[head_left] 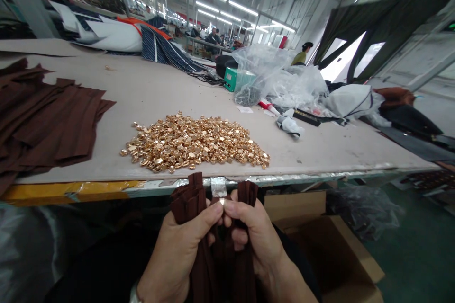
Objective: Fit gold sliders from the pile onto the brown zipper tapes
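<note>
My left hand (pixel 181 241) is closed around a bundle of brown fabric strips (pixel 192 199), its thumb tip pinched near a small shiny piece (pixel 222 200). From the other side my right hand (pixel 258 232) meets it, thumb and finger at the same piece, with more brown strips (pixel 248 192) between its fingers. Both hands are just below the table's front edge, and the strips hang down between them. Behind them on the table (pixel 305 156) lies a heap of small gold metal pieces (pixel 199 144).
Brown strips (pixel 53 123) are piled on the table at left. Farther back are a green box (pixel 234 79), clear plastic bags (pixel 284 80) and dark striped fabric (pixel 163 49). An open cardboard box (pixel 334 246) stands below at right. People are in the background.
</note>
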Available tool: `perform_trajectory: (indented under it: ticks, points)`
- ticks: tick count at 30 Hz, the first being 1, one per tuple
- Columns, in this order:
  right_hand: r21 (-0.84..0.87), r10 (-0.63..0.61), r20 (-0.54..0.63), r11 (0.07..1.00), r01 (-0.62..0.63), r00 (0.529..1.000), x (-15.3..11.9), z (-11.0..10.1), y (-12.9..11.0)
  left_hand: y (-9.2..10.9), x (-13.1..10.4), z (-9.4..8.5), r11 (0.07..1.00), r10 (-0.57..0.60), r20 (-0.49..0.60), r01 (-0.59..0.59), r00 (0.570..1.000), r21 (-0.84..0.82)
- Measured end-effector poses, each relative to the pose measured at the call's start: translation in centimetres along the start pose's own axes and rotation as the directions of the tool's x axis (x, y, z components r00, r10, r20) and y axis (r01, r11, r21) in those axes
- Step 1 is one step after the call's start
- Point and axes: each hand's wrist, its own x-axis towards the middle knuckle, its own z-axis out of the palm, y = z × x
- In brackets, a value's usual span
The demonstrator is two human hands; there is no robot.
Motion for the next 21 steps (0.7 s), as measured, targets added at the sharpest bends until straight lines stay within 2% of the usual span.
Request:
perform_trajectory:
  ticks: [4,9,11,13,17,19,21]
  points:
    - [-0.246,-0.129,0.006,0.961,0.126,0.992,0.3,-0.6,-0.8,0.2,-0.1,0.0,0.998,-0.019,-0.014,0.02,1.0,0.053]
    - [-0.522,-0.3,0.044,0.806,0.278,0.953,0.2,-0.4,-1.5,0.6,-0.5,-0.1,0.997,-0.054,-0.008,0.054,0.999,0.048]
    - [-0.645,-0.404,0.05,0.685,0.339,0.913,0.0,0.0,-1.7,0.7,-0.6,-0.2,0.997,-0.074,-0.001,0.074,0.997,0.027]
    - [-0.775,-0.523,0.085,0.5,0.386,0.848,0.1,0.5,-1.8,0.7,-0.6,-0.2,0.996,-0.084,0.01,0.084,0.996,-0.009]
    - [-0.927,-0.692,0.169,0.13,0.352,0.702,1.0,1.7,-2.7,0.6,-0.7,-0.2,0.994,-0.092,0.003,0.092,0.996,-0.053]
    - [-0.952,-0.749,0.185,0.025,0.306,0.636,1.6,2.4,-3.3,0.7,-0.8,-0.1,0.995,-0.087,-0.009,0.087,0.996,-0.044]
    - [-0.952,-0.755,0.193,0.01,0.305,0.627,1.9,2.8,-3.8,0.8,-1.0,0.0,0.997,-0.071,0.007,0.071,0.997,-0.017]
